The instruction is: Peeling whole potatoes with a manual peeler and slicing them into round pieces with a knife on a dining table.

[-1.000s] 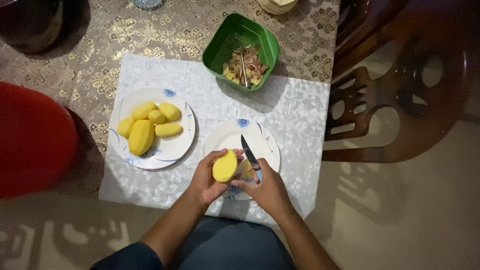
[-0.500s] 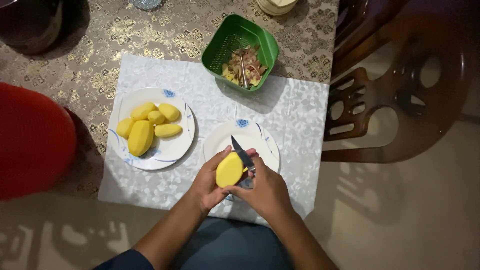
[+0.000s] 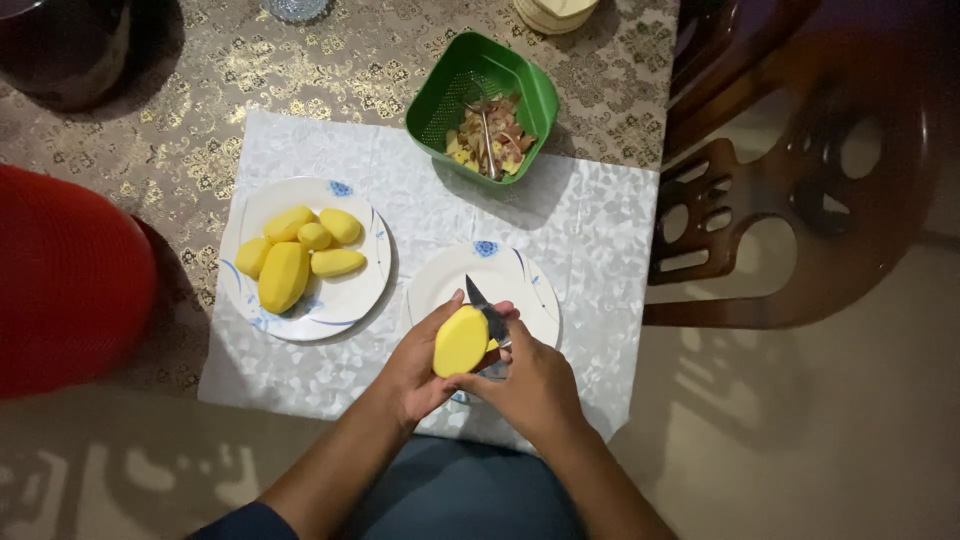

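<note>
Both hands work over the empty plate: left hand fingers clamped on the peeled potato, right hand gripping the knife. Its blade lies against the potato beside the left fingertips, so I judge a slip on the wet flesh could nick them.

Bare forearms; dark blue sleeve and blue-grey trousers.
</note>
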